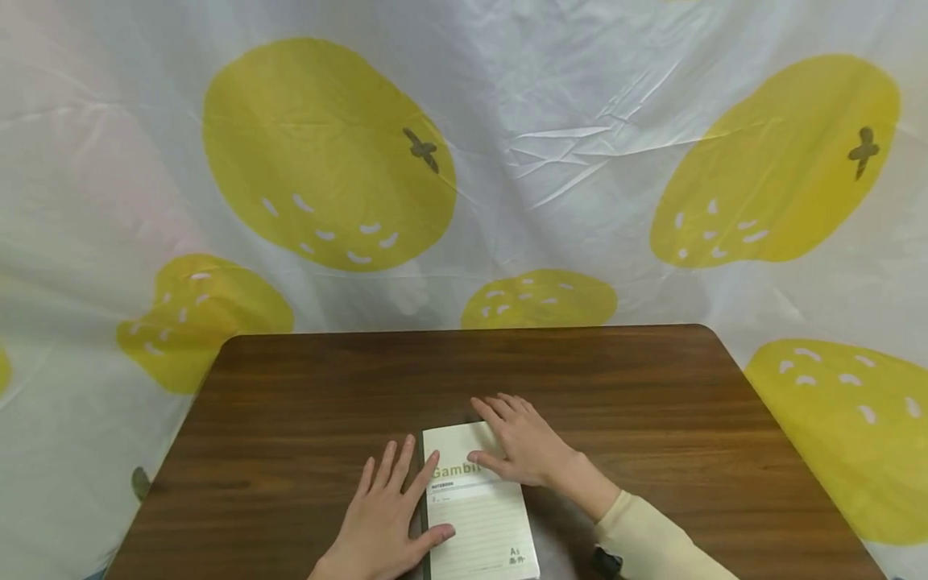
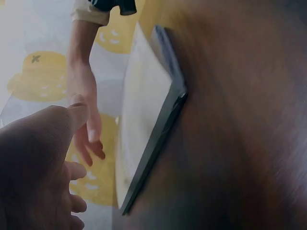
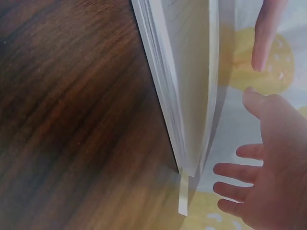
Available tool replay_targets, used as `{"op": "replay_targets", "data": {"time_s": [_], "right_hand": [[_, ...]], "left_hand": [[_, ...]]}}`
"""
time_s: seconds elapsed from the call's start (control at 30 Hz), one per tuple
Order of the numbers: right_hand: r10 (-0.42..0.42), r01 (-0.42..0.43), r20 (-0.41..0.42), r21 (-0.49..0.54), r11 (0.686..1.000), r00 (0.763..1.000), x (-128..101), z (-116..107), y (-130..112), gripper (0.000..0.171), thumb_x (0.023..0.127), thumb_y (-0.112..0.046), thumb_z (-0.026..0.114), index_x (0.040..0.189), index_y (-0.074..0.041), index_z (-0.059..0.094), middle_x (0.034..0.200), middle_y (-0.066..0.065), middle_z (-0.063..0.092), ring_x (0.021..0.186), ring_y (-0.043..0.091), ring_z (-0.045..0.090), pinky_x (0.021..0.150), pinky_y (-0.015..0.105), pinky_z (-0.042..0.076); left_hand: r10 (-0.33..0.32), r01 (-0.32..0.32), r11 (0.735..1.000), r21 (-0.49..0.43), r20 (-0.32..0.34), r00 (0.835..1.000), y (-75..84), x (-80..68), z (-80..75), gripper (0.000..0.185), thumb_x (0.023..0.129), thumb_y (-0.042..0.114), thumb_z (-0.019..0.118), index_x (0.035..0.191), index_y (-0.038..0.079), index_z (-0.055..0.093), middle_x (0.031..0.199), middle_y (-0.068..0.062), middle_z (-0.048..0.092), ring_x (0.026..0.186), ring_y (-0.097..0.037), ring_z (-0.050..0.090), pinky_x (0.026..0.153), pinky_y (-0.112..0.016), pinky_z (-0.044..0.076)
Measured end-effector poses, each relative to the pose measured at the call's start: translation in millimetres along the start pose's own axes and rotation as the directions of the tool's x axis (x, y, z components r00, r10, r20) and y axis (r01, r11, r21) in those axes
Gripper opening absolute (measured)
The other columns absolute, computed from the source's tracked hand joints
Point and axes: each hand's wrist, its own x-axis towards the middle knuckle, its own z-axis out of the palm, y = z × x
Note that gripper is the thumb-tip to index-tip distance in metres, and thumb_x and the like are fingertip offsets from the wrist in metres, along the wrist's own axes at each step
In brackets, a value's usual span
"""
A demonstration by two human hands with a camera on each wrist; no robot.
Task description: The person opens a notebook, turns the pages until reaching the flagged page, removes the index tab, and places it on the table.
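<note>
A closed cream notebook (image 1: 478, 503) with a dark spine and "Gambit" printed on its cover lies on the wooden table (image 1: 304, 403) near the front edge. My left hand (image 1: 395, 507) is spread at its left side, fingers straight, thumb at the cover's left edge. My right hand (image 1: 518, 439) is spread over the notebook's far right corner, fingers straight. In the right wrist view a gap shows between the right hand (image 3: 268, 167) and the notebook (image 3: 187, 81). In the left wrist view the left hand (image 2: 43, 163) hangs beside the notebook (image 2: 144, 110), with the right hand (image 2: 84, 110) beyond.
The dark wooden table has rounded far corners. A white sheet with yellow fruit prints (image 1: 326, 153) hangs behind and around it. A pale strip, perhaps a bookmark (image 3: 183, 196), sticks out from the notebook's pages.
</note>
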Motion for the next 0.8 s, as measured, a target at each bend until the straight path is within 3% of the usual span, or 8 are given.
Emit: {"op": "replay_targets", "data": {"time_s": [0.4, 0.67, 0.8], "right_hand": [[0.011, -0.011, 0.012, -0.006, 1.0, 1.0, 1.4, 9.6, -1.9, 0.072, 0.099, -0.053, 0.057, 0.151, -0.005, 0.044, 0.131, 0.022, 0.065, 0.125, 0.04, 0.06, 0.111, 0.063, 0.039], [0.005, -0.005, 0.022, -0.006, 1.0, 1.0, 4.6, 0.0, -2.2, 0.068, 0.102, -0.05, 0.053, 0.151, -0.005, 0.044, 0.13, 0.018, 0.069, 0.122, 0.036, 0.065, 0.109, 0.065, 0.04], [0.029, -0.034, 0.062, 0.084, 0.996, 0.998, 9.8, -12.4, -1.2, 0.065, 0.103, -0.05, 0.051, 0.15, -0.004, 0.045, 0.134, 0.017, 0.066, 0.125, 0.038, 0.062, 0.11, 0.064, 0.039]], "left_hand": [[0.093, -0.09, 0.996, -0.03, 0.131, 0.987, 9.5, -2.9, 31.1, 0.102, 0.087, 0.079, 0.052, 0.159, 0.011, 0.033, 0.165, -0.028, 0.023, 0.148, -0.051, 0.03, 0.108, -0.068, 0.038], [0.14, -0.14, 0.99, -0.004, 0.122, 0.983, 12.8, -7.5, 40.6, 0.113, 0.081, 0.079, 0.06, 0.16, 0.006, 0.023, 0.164, -0.032, 0.018, 0.147, -0.052, 0.03, 0.105, -0.069, 0.041], [0.137, -0.134, 0.99, -0.034, 0.12, 0.983, 12.4, -8.5, 39.2, 0.114, 0.082, 0.081, 0.057, 0.16, 0.006, 0.021, 0.164, -0.032, 0.016, 0.148, -0.052, 0.028, 0.106, -0.07, 0.039]]}}
